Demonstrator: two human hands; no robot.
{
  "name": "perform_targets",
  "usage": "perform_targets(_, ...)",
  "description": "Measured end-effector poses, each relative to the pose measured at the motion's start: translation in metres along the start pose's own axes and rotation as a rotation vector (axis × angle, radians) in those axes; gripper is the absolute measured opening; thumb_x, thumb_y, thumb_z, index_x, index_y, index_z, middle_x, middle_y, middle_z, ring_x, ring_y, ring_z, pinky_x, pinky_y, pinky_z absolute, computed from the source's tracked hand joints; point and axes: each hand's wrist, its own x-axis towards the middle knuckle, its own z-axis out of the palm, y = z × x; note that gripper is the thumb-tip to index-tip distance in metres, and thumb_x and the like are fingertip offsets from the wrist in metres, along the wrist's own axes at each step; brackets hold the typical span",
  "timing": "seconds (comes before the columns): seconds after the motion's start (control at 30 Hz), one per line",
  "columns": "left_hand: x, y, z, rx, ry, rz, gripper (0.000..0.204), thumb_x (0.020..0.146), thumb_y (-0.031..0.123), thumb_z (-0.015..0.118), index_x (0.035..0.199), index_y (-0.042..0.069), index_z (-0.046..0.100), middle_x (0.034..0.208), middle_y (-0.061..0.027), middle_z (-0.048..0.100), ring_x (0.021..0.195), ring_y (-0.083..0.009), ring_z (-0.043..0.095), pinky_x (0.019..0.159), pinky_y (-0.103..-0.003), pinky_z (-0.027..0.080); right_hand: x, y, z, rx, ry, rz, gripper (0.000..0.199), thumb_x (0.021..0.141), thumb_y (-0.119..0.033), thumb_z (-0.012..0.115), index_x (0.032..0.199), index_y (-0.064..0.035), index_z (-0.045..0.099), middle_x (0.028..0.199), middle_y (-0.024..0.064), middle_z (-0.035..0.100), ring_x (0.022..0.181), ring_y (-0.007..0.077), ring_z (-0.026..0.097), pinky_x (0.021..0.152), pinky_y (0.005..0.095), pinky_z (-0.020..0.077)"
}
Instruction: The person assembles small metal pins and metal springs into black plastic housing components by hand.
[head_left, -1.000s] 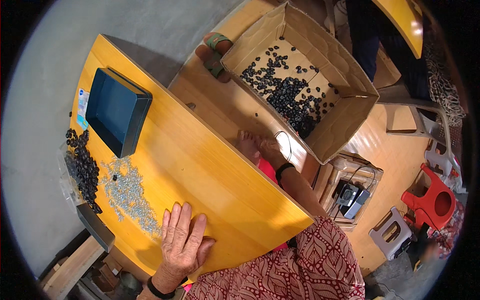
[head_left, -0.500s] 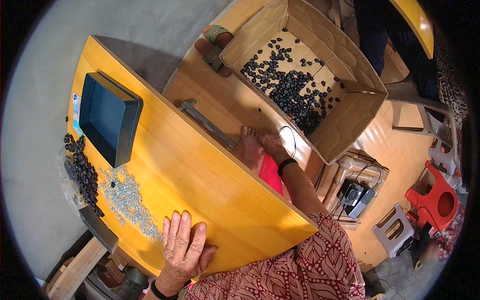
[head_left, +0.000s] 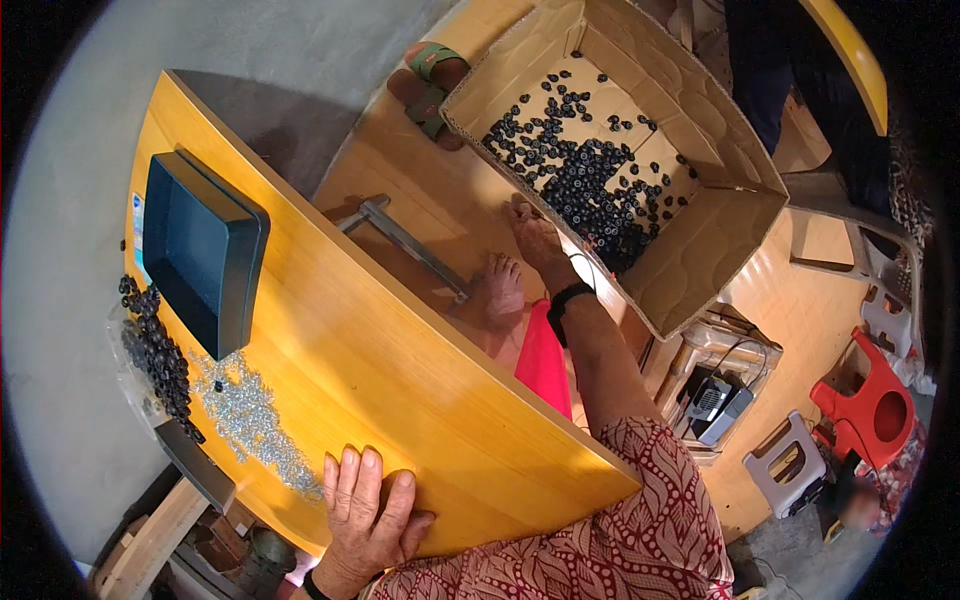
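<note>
My left hand (head_left: 358, 510) lies flat on the yellow wooden table (head_left: 340, 340), fingers stretched out, beside a strip of small clear, shiny pieces (head_left: 255, 425). Far below the table edge, my right hand (head_left: 538, 238) reaches down beside the near wall of a large open cardboard box (head_left: 735, 240). Its fingers are bunched together close to the floor; anything between them is hidden. Many small round black parts (head_left: 590, 185) lie scattered and heaped inside the box. Left of the clear pieces is a pile of similar black parts (head_left: 165, 355).
A dark blue-green tray (head_left: 200, 250) stands on the table's far left. Below are a metal bar (head_left: 415, 245), my bare foot (head_left: 500, 290) and sandals (head_left: 435, 65). At the right are a small grey device (head_left: 712, 398), a red stool (head_left: 870, 400) and a grey stool (head_left: 788, 465).
My right hand has moved away from my foot toward the box wall, over the spot where a small black part lay on the floor. My left hand stays on the table.
</note>
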Motion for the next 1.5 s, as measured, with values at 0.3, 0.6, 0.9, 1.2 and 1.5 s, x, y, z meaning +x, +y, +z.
perform_targets(0.3,0.004,0.002,0.001,-0.012,0.034,0.0,0.053,0.093,0.043,0.056,0.133,0.009,0.053,0.141,-0.0262,0.04,0.134,-0.0439,0.035,0.112,-0.059,0.022,-0.005,0.025,0.063,-0.045,0.111,-0.11,0.056,0.081,-0.003,0.053,0.136,-0.0003,0.04,0.118,0.02,0.054,0.104,0.03,0.06,0.08,0.0298,0.0548)
perform_targets(0.6,0.015,0.007,-0.002,0.003,0.065,-0.066,0.048,0.08,0.036,0.072,0.121,0.012,0.063,0.137,-0.0214,0.048,0.134,-0.0362,0.039,0.112,-0.053,0.024,-0.033,0.001,0.031,0.379,-0.175,0.064,0.035,0.084,-0.01,0.053,0.116,0.0004,0.062,0.119,0.0237,0.06,0.107,0.0392,0.059,0.093,0.0458,0.048)
perform_targets(0.9,0.012,0.011,-0.013,-0.194,0.228,-0.081,0.053,0.077,0.02,0.076,0.126,0.006,0.059,0.14,-0.017,0.049,0.132,-0.0309,0.045,0.111,-0.044,0.035,-0.052,0.013,-0.035,0.75,-0.243,0.167,0.024,0.081,-0.008,0.062,0.105,-0.0028,0.064,0.094,0.0166,0.065,0.091,0.0306,0.063,0.077,0.0392,0.0521)
perform_targets(1.2,-0.063,0.019,-0.02,-0.283,0.481,-0.111,0.04,0.082,0.013,0.072,0.12,0.006,0.063,0.121,-0.0168,0.062,0.117,-0.0326,0.058,0.101,-0.046,0.045,-0.081,-0.054,-0.241,1.417,-0.132,0.41,0.019,0.081,-0.006,0.065,0.1,-0.0036,0.063,0.089,0.0094,0.064,0.086,0.0218,0.062,0.072,0.0336,0.0514)
perform_targets(1.5,-0.134,0.002,-0.017,-0.632,0.726,-0.19,0.029,0.085,0.008,0.068,0.113,0.003,0.065,0.109,-0.016,0.068,0.103,-0.0312,0.065,0.089,-0.037,0.052,-0.142,0.003,-0.372,0.975,-0.004,0.185,0.013,0.08,0.005,0.058,0.088,-0.0056,0.06,0.083,0.0019,0.059,0.072,0.0107,0.06,0.064,0.0257,0.0559)
